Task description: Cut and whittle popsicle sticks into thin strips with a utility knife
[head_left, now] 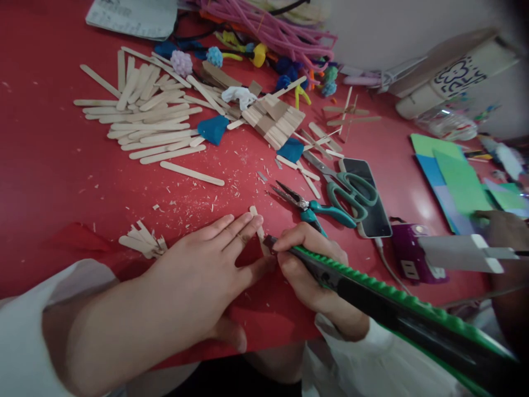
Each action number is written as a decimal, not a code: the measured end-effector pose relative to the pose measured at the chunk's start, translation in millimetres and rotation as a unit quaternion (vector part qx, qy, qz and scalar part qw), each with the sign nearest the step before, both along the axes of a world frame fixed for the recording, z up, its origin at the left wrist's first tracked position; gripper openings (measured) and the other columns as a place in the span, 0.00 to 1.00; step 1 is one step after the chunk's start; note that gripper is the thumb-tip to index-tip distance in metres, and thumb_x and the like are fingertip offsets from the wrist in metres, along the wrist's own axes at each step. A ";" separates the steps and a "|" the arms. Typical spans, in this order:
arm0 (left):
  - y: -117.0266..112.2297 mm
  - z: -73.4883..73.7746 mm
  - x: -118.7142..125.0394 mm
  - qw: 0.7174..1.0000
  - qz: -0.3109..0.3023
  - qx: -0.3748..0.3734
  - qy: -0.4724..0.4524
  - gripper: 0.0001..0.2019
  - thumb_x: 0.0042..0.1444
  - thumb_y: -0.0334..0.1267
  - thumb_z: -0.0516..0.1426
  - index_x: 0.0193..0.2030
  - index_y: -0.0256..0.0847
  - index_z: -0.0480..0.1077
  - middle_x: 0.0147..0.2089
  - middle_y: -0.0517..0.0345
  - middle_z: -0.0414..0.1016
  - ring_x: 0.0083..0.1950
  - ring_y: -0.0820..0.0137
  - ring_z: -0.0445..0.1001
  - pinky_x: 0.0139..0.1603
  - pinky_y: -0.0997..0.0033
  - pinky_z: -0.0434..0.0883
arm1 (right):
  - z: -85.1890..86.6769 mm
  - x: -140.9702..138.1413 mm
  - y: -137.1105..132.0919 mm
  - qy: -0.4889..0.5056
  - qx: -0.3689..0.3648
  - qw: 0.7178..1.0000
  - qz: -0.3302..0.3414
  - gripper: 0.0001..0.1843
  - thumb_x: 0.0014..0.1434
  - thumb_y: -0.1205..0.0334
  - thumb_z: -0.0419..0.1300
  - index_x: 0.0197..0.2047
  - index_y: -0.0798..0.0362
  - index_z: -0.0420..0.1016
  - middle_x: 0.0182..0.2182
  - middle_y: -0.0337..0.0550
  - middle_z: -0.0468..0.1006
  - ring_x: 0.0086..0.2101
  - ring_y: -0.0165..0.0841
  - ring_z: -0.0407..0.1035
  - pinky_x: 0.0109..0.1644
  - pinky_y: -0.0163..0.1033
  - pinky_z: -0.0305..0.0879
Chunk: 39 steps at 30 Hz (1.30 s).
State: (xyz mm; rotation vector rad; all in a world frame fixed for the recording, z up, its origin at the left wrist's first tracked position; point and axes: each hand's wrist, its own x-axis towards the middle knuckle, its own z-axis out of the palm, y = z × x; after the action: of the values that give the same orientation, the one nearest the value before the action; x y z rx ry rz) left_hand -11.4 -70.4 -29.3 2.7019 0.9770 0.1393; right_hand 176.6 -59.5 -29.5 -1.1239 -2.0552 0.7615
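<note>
stick [262,236]: pale, narrow | cutter [380,303]: green-black, ridged | left hand [198,270]: spread flat | right hand [309,270]: gripping cutter

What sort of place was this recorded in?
Likely a craft work table, the wider room unclear: piled wooden sticks, pink pipe cleaners and a green-and-black cutter in the right hand suggest it.
</note>
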 end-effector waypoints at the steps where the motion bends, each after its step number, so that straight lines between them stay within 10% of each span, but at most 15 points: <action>1: 0.3 0.5 0.1 1.000 0.000 -0.004 0.004 0.48 0.36 0.70 0.58 0.60 0.40 0.65 0.67 0.36 0.55 0.68 0.51 0.54 0.65 0.55 0.55 | -0.7 0.7 -0.4 0.004 0.004 1.000 -0.002 0.07 0.53 0.71 0.53 0.29 0.49 0.64 0.14 0.28 0.64 0.13 0.22 0.57 0.17 0.29 0.55; 39: -1.5 -3.6 -0.5 1.000 -0.006 -0.010 -0.011 0.48 0.34 0.69 0.59 0.58 0.36 0.67 0.65 0.36 0.59 0.69 0.53 0.52 0.67 0.58 0.51 | 4.6 -10.0 2.0 -0.058 0.007 0.997 0.044 0.07 0.54 0.69 0.51 0.27 0.49 0.58 0.15 0.27 0.58 0.15 0.22 0.53 0.19 0.29 0.52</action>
State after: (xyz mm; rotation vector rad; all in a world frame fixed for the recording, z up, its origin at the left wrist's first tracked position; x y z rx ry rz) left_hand -11.9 -71.9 -32.9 2.6809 0.9516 0.1558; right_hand 166.5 -57.5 -24.9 -1.0995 -2.2159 0.7382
